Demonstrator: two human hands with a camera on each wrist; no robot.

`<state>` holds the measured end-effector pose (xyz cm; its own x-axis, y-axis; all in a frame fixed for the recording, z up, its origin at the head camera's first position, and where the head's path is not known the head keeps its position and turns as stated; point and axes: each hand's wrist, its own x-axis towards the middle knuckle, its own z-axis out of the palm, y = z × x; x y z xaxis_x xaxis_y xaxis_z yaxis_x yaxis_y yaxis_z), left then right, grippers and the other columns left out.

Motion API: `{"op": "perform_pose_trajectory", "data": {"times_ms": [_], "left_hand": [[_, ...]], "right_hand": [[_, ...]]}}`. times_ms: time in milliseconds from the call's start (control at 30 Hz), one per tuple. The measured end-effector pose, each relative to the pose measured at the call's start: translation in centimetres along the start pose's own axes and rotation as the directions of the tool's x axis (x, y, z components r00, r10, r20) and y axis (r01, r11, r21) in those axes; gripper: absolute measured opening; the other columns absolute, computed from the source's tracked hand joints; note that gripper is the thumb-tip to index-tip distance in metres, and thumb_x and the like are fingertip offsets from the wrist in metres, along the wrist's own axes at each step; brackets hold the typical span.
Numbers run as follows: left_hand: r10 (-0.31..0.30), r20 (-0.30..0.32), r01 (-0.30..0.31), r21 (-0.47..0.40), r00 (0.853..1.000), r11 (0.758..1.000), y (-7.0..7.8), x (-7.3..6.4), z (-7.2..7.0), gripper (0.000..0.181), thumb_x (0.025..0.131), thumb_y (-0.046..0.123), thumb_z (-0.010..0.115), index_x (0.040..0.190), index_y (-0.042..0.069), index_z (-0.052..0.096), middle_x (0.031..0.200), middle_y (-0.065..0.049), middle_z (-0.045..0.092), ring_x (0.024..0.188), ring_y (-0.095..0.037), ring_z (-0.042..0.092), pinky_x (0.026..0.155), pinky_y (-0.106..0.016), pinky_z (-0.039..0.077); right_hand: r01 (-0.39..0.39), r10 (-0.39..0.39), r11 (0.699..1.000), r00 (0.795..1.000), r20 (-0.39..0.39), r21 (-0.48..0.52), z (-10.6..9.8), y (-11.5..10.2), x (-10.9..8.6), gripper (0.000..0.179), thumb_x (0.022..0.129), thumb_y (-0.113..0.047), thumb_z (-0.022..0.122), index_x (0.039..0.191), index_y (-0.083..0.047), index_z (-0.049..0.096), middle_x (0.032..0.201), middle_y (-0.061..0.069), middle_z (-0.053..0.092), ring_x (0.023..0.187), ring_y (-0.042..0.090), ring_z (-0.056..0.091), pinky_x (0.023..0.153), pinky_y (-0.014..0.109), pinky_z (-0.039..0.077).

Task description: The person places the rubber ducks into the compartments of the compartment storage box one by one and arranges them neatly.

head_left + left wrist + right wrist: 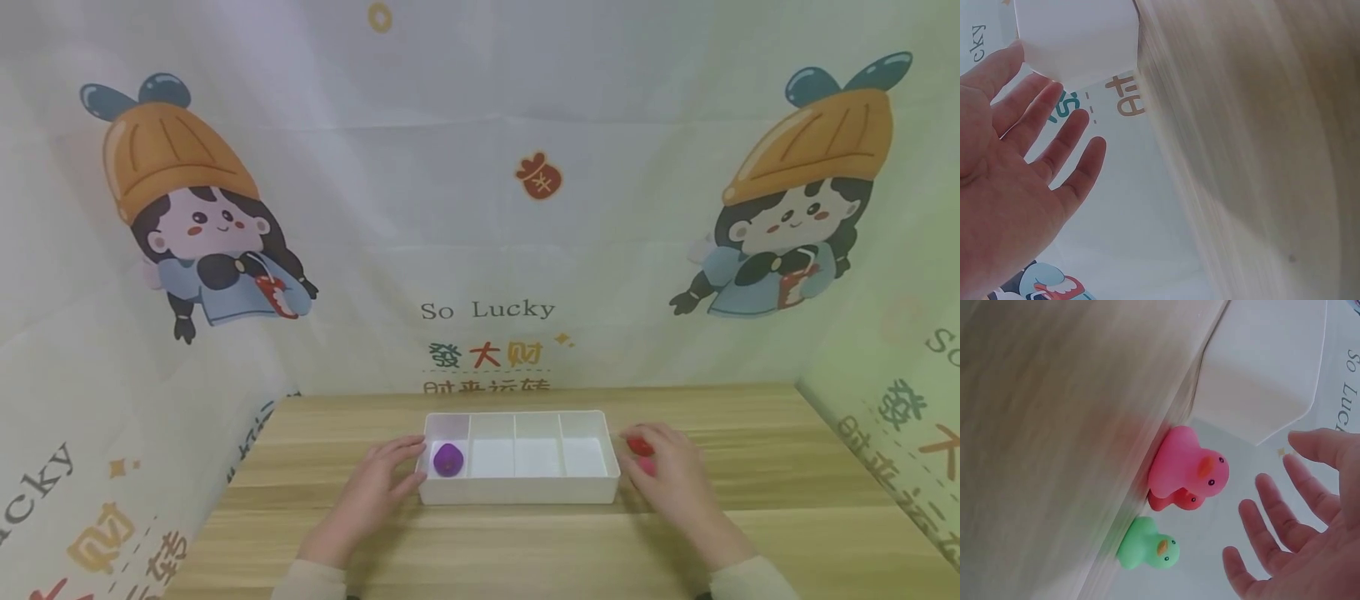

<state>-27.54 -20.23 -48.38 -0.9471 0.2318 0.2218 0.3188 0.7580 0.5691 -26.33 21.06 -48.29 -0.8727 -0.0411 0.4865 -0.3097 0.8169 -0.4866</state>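
Note:
A white box with several compartments point(517, 492) sits on the wooden table. Its leftmost compartment holds a rounded purple toy point(448, 460). My left hand point(382, 482) is at the box's left end, fingers spread and extended, with thumb and fingertips right at the wall. Just off the right end, my right hand point(677, 473) hovers with loosely bent, parted fingers and nothing in its grasp. Beneath it, a pink rubber duck point(1179, 464), a red duck point(1180, 500) and a green duck point(1147, 545) stand on the table. From the head view, the hand hides the green duck.
The wooden tabletop point(517, 550) extends around the box on all sides. A pale printed cloth point(480, 250) with cartoon figures and lettering hangs behind the table and along both sides.

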Motion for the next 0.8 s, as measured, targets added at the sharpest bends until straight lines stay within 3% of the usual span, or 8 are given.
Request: {"op": "perform_pose_trajectory", "data": {"times_ms": [233, 533, 800], "left_hand": [[-0.004, 0.001, 0.004, -0.018, 1.0, 1.0, 0.1, 0.0, 0.0, 0.047, 0.096, 0.017, 0.072, 0.139, 0.004, 0.061, 0.153, -0.009, 0.056, 0.143, -0.037, 0.047, 0.122, -0.06, 0.035], [0.003, 0.0, -0.003, -0.008, 1.0, 1.0, 0.0, -0.1, 0.1, 0.046, 0.096, 0.018, 0.072, 0.139, 0.005, 0.062, 0.153, -0.006, 0.056, 0.143, -0.036, 0.047, 0.122, -0.06, 0.036], [0.002, 0.005, -0.002, -0.014, 1.0, 1.0, 0.1, -0.2, -0.1, 0.047, 0.097, 0.02, 0.071, 0.141, 0.007, 0.06, 0.155, -0.006, 0.054, 0.144, -0.036, 0.046, 0.122, -0.061, 0.036]], "right_hand": [[-0.013, 0.015, 0.999, 0.998, 0.055, -0.041, -0.5, 0.4, -0.2, 0.03, 0.086, -0.017, 0.082, 0.113, -0.009, 0.074, 0.118, 0.013, 0.072, 0.11, 0.039, 0.063, 0.095, 0.065, 0.044], [-0.066, 0.076, 0.995, 0.989, 0.124, -0.078, -1.1, 1.0, -0.6, 0.029, 0.084, -0.015, 0.081, 0.111, -0.011, 0.074, 0.122, 0.013, 0.07, 0.114, 0.044, 0.061, 0.095, 0.067, 0.044], [-0.069, 0.084, 0.993, 0.983, 0.16, -0.097, -1.1, 2.0, -0.7, 0.034, 0.082, -0.019, 0.086, 0.112, -0.011, 0.073, 0.127, 0.02, 0.068, 0.12, 0.048, 0.059, 0.097, 0.072, 0.041]]}}
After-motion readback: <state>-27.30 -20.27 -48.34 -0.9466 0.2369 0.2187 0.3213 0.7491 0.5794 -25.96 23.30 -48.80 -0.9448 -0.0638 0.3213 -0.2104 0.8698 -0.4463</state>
